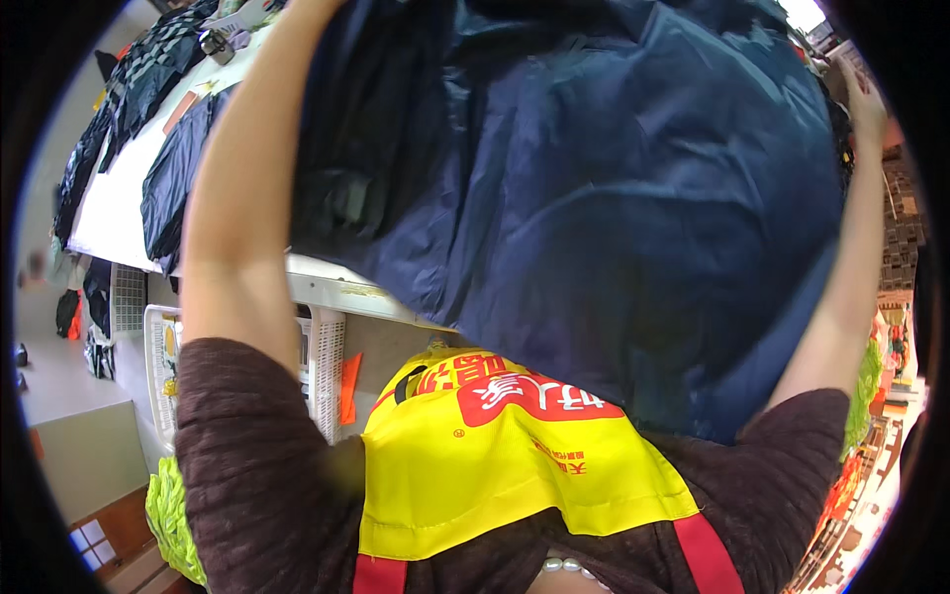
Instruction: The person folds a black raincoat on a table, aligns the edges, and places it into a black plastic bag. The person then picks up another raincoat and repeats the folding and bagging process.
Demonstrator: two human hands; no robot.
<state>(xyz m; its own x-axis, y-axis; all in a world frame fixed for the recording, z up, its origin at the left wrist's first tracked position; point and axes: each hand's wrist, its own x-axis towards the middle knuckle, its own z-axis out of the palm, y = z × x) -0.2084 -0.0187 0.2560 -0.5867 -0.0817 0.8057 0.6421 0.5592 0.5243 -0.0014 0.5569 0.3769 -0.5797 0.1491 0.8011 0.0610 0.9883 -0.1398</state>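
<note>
A large dark navy garment or sheet of thin, shiny cloth (633, 198) spreads between my raised arms and fills the upper middle of the view. It hangs in creases over the table's near edge, with its lower part close to the yellow apron (475, 485) I wear. My left arm reaches up along the cloth's left side, and its hand is cut off by the top edge. On the far right, my right hand (864, 99) is raised beside the cloth's right edge. It is small and unclear there, so its grip cannot be made out.
A white table (119, 223) runs under the cloth, with dark garments (178, 183) and a small dark-topped object (216, 46) on its left part. Below it stand a white plastic basket (327, 371) and an orange strip (350, 388). Brown stacked material (901, 223) lies far right.
</note>
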